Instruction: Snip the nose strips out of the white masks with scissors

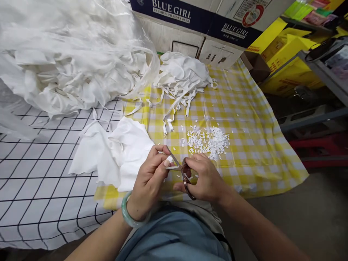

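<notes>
My left hand (150, 177) pinches the end of a white strap (169, 160) that belongs to a white fabric piece (119, 154) lying on the cloth beside it. My right hand (203, 177) grips small scissors (184, 173), with fingers through the handles and the blades at the strap end. A green bangle (127, 214) sits on my left wrist. Just beyond my hands lies a heap of small white clippings (209, 141) on the yellow checked cloth (244, 119).
A pile of white fabric pieces with straps (182, 76) lies farther back. A big clear bag of white pieces (67, 58) fills the upper left on a black-grid white cloth (35, 174). Cardboard boxes (195, 25) stand behind; yellow boxes (285, 54) and shelving are at right.
</notes>
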Action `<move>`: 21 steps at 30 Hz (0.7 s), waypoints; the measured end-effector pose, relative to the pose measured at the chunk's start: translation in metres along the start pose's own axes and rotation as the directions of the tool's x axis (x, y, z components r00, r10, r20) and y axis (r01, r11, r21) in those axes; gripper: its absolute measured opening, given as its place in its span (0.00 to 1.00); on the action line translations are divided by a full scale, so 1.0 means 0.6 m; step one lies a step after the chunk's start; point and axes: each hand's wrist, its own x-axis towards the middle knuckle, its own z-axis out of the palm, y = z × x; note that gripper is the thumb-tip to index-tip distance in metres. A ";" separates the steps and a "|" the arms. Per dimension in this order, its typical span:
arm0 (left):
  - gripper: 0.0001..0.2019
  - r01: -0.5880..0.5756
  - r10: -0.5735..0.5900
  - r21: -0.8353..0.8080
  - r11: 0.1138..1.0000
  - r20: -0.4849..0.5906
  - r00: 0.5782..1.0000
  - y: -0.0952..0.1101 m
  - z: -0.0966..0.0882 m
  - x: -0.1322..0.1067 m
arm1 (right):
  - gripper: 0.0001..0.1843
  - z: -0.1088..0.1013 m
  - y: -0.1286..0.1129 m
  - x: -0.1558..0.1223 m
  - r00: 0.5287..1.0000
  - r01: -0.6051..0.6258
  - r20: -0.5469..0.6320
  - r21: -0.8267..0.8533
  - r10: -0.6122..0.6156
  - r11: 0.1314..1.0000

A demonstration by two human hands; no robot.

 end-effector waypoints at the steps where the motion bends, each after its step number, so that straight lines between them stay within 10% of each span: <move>1: 0.15 0.003 -0.003 0.010 1.000 0.010 1.000 0.000 0.001 0.000 | 0.24 0.001 0.002 0.000 1.000 -0.001 0.010 0.015 0.001 1.000; 21: 0.11 -0.011 0.011 -0.005 1.000 0.062 0.998 -0.014 0.004 -0.006 | 0.22 0.008 0.016 0.001 0.999 0.032 0.008 0.141 -0.033 0.989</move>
